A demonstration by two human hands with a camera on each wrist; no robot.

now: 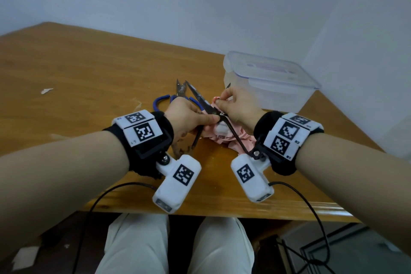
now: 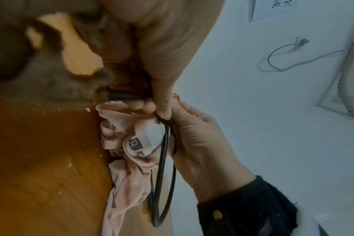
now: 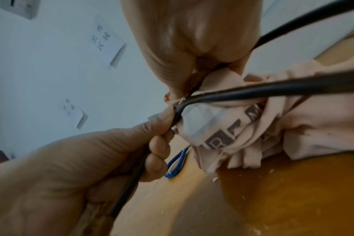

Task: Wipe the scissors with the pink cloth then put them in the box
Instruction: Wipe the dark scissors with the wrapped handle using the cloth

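Black scissors [image 1: 201, 101] stand spread above the table, one blade pointing up and to the left. My left hand [image 1: 208, 120] pinches them at the pivot, with one handle [image 3: 127, 183] running through its curled fingers. My right hand [image 1: 220, 103] pinches a fold of the pink cloth [image 1: 222, 137] around the other blade, whose tip shows just past the fingers. The rest of the cloth [image 2: 127, 180] lies bunched on the table under both hands. The long black handle loop [image 2: 164, 167] hangs down toward my right wrist. The clear plastic box [image 1: 295, 93] sits open at the back right.
A second pair of scissors with blue handles [image 1: 160, 100] lies on the wooden table [image 1: 89, 69] just behind my left hand. Something pale lies in the box. The table's near edge is close below my wrists. Wall stands behind the box.
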